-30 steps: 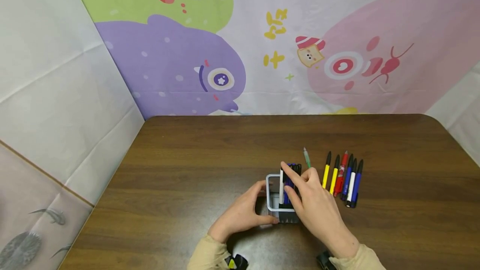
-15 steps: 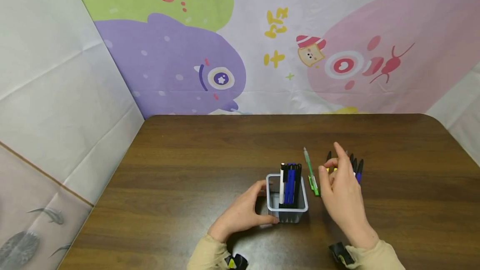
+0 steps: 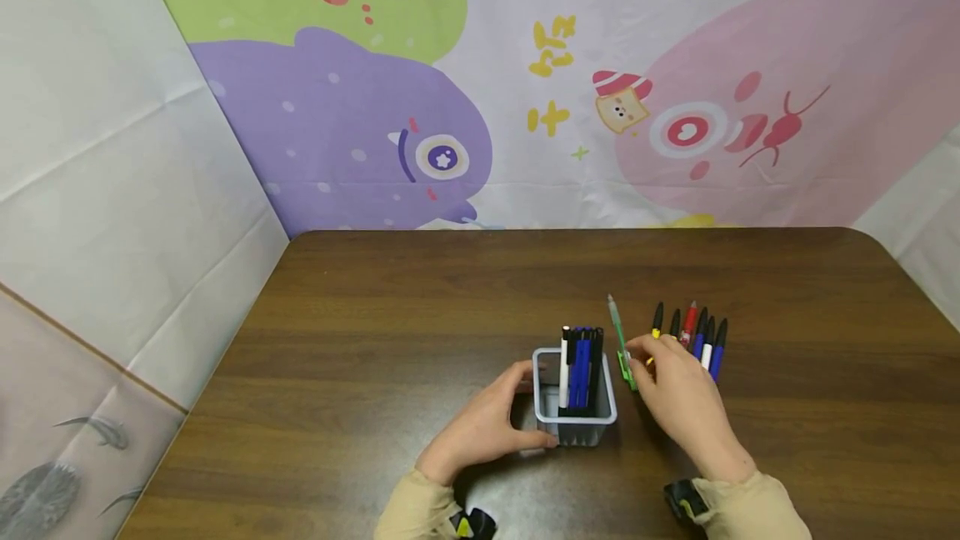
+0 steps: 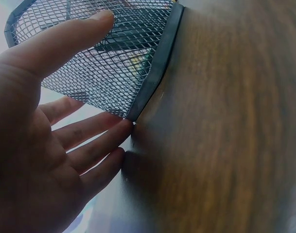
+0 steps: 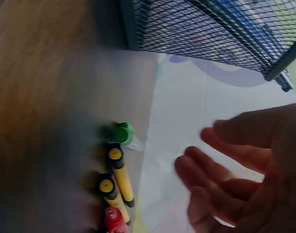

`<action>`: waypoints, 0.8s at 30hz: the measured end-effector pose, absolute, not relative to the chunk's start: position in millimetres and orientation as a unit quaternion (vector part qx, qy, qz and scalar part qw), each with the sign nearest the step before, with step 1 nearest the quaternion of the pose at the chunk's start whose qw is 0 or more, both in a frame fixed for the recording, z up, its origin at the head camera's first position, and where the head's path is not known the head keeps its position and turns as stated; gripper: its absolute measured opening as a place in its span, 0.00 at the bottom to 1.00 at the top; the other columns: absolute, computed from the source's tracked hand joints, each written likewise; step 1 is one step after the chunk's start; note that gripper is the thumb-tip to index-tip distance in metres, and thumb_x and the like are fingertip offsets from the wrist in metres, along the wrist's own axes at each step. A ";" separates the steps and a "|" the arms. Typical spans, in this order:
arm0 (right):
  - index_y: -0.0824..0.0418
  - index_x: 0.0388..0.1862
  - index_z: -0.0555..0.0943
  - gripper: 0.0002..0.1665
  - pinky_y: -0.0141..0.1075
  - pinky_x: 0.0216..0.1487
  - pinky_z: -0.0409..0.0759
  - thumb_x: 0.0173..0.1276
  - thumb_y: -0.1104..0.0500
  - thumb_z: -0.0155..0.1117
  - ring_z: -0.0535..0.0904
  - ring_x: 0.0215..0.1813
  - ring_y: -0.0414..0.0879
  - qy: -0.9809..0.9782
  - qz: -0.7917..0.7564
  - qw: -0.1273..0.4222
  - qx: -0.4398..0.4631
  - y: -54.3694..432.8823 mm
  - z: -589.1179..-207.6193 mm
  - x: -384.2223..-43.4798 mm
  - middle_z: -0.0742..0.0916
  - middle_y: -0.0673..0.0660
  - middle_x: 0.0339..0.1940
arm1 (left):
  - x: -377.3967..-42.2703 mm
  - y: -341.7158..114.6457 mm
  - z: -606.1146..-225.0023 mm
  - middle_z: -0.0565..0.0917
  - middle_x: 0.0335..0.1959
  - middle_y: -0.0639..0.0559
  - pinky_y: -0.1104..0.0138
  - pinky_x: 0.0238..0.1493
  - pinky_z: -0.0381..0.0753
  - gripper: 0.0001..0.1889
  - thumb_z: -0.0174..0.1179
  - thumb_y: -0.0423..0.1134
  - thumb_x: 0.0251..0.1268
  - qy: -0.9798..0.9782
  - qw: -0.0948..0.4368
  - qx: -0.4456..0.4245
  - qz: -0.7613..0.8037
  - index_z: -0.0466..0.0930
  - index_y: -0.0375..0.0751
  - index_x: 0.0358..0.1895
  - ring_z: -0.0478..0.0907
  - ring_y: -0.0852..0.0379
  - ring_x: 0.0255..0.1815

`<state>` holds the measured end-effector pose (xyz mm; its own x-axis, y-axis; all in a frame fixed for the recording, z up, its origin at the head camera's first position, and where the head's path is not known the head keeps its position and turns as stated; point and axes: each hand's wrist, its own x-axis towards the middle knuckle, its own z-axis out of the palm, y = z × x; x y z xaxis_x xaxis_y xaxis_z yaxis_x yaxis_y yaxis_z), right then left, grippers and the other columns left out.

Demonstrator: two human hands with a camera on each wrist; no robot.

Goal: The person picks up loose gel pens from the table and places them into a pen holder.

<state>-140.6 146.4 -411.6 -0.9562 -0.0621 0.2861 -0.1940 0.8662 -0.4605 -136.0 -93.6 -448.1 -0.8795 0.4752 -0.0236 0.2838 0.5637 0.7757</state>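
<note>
A mesh pen holder [image 3: 574,421] with a pale rim stands on the table, with several pens [image 3: 580,369] upright inside, white, blue and black. My left hand [image 3: 487,419] grips its left side, thumb on the near face and fingers around the far side. In the left wrist view the fingertips reach the holder's dark base edge. To the right of the holder lies a green pen [image 3: 617,325]. My right hand [image 3: 684,398] is over the table beside it, fingers loosely bent, holding nothing in the right wrist view. It partly covers the yellow pens [image 5: 119,177].
Beyond my right hand a red pen [image 3: 689,317], blue pens [image 3: 719,357] and a white pen [image 3: 707,348] lie in a row with the yellow ones. A cartoon-printed cloth [image 3: 555,173] hangs behind the brown table [image 3: 337,340].
My right hand has moved from the pens in the holder to the right, over the loose pens, then lower and closer to the green pen. My left hand stays on the holder.
</note>
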 end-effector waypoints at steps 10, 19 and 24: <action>0.63 0.43 0.81 0.13 0.41 0.25 0.72 0.59 0.62 0.62 0.72 0.27 0.47 -0.976 0.206 0.017 0.072 148.1 -420.6 -143.7 0.79 0.59 0.33 | -135.5 -93.8 -447.5 0.73 0.56 0.57 0.63 0.58 0.69 0.42 0.70 0.54 0.40 0.878 0.117 0.214 0.413 0.59 0.56 0.62 0.71 0.60 0.57; 0.60 0.46 0.81 0.16 0.43 0.26 0.76 0.57 0.61 0.63 0.77 0.30 0.48 -0.981 0.166 -0.022 0.093 147.3 -424.7 -142.5 0.78 0.60 0.39 | -136.2 -93.7 -447.7 0.73 0.56 0.56 0.62 0.58 0.68 0.42 0.71 0.54 0.40 0.875 0.119 0.215 0.416 0.60 0.54 0.63 0.71 0.60 0.56; 0.59 0.48 0.80 0.20 0.41 0.22 0.74 0.55 0.59 0.66 0.78 0.32 0.50 -0.983 0.133 -0.015 0.123 145.7 -427.7 -139.9 0.77 0.59 0.41 | -136.3 -93.6 -448.6 0.73 0.56 0.55 0.62 0.58 0.68 0.42 0.71 0.53 0.41 0.875 0.118 0.216 0.417 0.60 0.54 0.63 0.71 0.59 0.56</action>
<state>-139.9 145.7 -427.7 -0.9691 -0.2466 0.0027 -0.2384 0.9341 -0.2659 -136.3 -93.6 -448.6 -0.8787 0.4767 -0.0257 0.2804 0.5590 0.7803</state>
